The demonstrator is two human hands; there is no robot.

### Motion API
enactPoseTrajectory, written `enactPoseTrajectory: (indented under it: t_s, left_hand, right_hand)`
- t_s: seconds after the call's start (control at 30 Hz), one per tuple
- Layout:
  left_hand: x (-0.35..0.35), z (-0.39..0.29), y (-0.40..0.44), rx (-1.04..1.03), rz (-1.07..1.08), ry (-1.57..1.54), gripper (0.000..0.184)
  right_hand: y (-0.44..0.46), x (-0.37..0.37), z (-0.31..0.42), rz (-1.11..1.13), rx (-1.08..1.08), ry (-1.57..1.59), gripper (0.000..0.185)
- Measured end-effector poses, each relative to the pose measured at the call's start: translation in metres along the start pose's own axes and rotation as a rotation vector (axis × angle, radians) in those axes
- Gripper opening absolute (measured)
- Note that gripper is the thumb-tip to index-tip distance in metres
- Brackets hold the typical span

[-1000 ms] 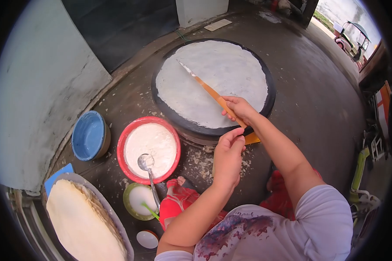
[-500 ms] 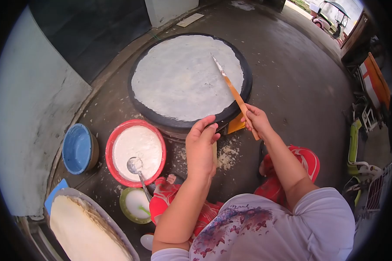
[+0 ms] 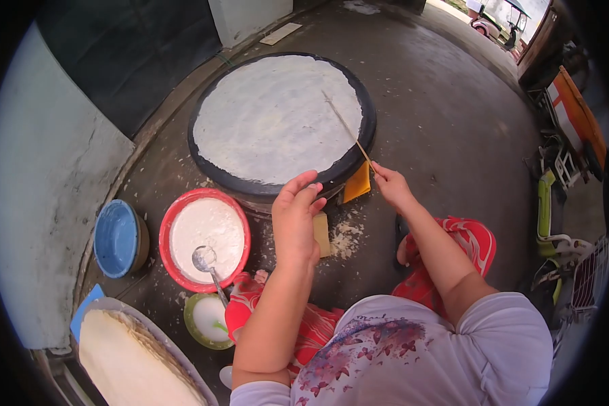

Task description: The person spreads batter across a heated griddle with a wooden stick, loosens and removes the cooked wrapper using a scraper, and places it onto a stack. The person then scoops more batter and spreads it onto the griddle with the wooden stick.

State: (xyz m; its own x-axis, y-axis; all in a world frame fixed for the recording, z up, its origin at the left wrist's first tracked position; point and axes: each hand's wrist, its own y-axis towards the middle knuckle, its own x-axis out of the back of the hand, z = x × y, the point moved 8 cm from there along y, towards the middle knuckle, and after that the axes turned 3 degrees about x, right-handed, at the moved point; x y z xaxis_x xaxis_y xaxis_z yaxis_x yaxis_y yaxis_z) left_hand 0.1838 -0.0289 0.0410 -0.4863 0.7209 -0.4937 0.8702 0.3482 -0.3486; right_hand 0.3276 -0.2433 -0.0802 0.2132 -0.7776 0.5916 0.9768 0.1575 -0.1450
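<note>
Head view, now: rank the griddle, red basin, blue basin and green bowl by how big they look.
Largest to smallest, as they look:
1. Griddle
2. Red basin
3. Blue basin
4. Green bowl, its edge partly hidden by the trouser leg

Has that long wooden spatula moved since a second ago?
Yes, rightward: the tip of the wooden spatula has swung from over the left part of the round griddle to over its right part.

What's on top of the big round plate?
A thin white layer covers the middle of the round plate; the spatula's tip is over it. Only the dark rim shows; the surface under the layer is hidden.
</note>
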Motion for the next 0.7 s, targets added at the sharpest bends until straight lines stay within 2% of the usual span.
enactPoseTrajectory:
  t_s: [0.03, 0.13, 0.2, 0.27, 0.3, 0.37, 0.4, 0.47, 0.5, 0.57, 0.7]
  left_hand:
    - [0.001, -0.001, 0.0, -0.005, -0.005, 0.006, 0.026]
    - [0.001, -0.002, -0.001, -0.011, -0.002, 0.011, 0.025]
    - [0.001, -0.001, -0.002, -0.009, -0.004, 0.019, 0.025]
    - [0.001, -0.001, -0.002, -0.007, -0.01, 0.021, 0.025]
    - [0.001, -0.001, -0.003, -0.004, -0.006, 0.019, 0.025]
    - [0.0, -0.001, -0.004, 0.001, 0.002, 0.018, 0.025]
    - [0.0, -0.001, -0.004, 0.001, 0.005, 0.015, 0.025]
    - [0.001, -0.001, -0.004, 0.0, 0.003, 0.009, 0.026]
    - [0.0, 0.0, -0.005, -0.003, 0.008, 0.016, 0.026]
    - [0.001, 0.002, -0.006, 0.001, 0.012, 0.027, 0.026]
    - [-0.002, 0.005, -0.004, 0.001, 0.016, 0.036, 0.026]
  right_hand:
    - [0.002, 0.003, 0.013, -0.072, 0.176, -0.314, 0.035]
    - [0.0, -0.009, 0.026, -0.059, 0.185, -0.487, 0.037]
    - [-0.005, -0.008, 0.027, -0.062, 0.178, -0.459, 0.036]
    - [-0.014, -0.011, 0.026, 0.048, 0.191, -0.268, 0.035]
    - [-0.015, -0.003, 0.022, 0.045, 0.189, -0.27, 0.035]
    - [-0.029, -0.018, -0.012, 0.362, -0.307, 0.777, 0.036]
    - [-0.036, -0.016, -0.011, 0.359, -0.306, 0.777, 0.036]
    - [-0.051, 0.001, -0.013, 0.113, -0.3, 0.725, 0.038]
    - [-0.059, -0.001, -0.012, 0.117, -0.302, 0.724, 0.038]
    - [-0.073, -0.013, -0.001, 0.27, -0.203, 0.708, 0.037]
    - [-0.086, -0.025, -0.008, 0.348, -0.223, 0.583, 0.037]
